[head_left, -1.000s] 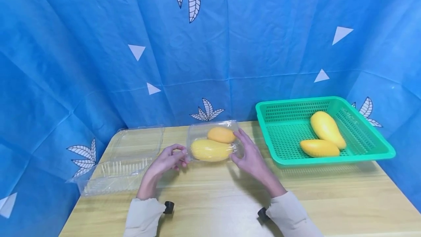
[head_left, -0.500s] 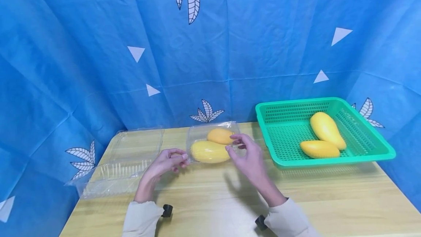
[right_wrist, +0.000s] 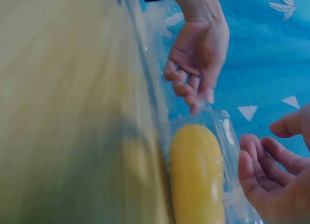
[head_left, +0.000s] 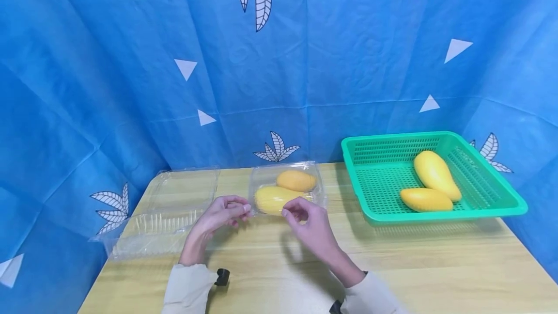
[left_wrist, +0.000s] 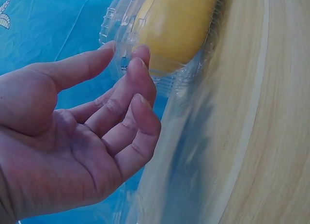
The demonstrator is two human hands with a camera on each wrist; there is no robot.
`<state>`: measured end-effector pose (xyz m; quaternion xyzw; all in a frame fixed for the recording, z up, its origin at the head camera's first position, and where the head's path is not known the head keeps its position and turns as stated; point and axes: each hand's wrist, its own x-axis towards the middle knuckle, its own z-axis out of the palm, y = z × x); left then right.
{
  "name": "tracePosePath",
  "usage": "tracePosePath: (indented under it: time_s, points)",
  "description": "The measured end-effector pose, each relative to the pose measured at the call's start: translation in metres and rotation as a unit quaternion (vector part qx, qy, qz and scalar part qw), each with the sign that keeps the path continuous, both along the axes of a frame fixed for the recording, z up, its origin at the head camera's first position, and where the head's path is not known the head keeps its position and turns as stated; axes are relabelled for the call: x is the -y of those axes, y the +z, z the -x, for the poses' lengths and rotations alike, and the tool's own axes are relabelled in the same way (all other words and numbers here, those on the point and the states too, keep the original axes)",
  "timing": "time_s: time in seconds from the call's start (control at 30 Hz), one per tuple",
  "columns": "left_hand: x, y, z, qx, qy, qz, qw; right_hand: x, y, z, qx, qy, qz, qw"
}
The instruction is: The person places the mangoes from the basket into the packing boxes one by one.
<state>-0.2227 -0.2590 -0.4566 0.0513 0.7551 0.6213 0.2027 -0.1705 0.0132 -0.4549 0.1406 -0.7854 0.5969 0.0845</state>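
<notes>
A clear plastic clamshell box (head_left: 263,176) lies on the table with two mangoes in it. The larger yellow mango (head_left: 272,199) is at the front and a smaller orange-yellow mango (head_left: 295,180) behind it. My left hand (head_left: 223,215) pinches the box's front left corner between thumb and fingers, also visible in the left wrist view. My right hand (head_left: 310,224) is before the box's front right part, partly hiding the larger mango in the head view. Its fingers are loosely curled, with a gap to the thumb and nothing held in the right wrist view.
A second clear clamshell (head_left: 150,236) lies unfolded at the left. On the right stands a green plastic basket (head_left: 375,218) with two more mangoes (head_left: 436,174) in it. A blue patterned curtain (head_left: 331,62) hangs behind the wooden table (head_left: 261,265).
My right hand has let go of the box's right side and moved left and toward me along its front. The left hand has stayed at the left corner.
</notes>
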Motion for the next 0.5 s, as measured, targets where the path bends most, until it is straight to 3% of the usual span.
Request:
tracePosePath:
  time_s: [0.13, 0.3, 0.5]
  points:
    - [-0.001, 0.0, 0.003, 0.003, -0.001, -0.002, 1.0, 0.004, -0.007, -0.003, 0.058, 0.047, 0.025, 0.9969]
    - [0.0, -0.003, 0.004, 0.007, 0.007, -0.003, 0.9999, 0.011, -0.016, -0.006, 0.12, 0.102, 0.079, 0.9844]
    - [0.001, -0.003, 0.003, 0.008, 0.011, -0.004, 0.9999, 0.021, -0.028, -0.005, 0.193, 0.11, 0.143, 0.9644]
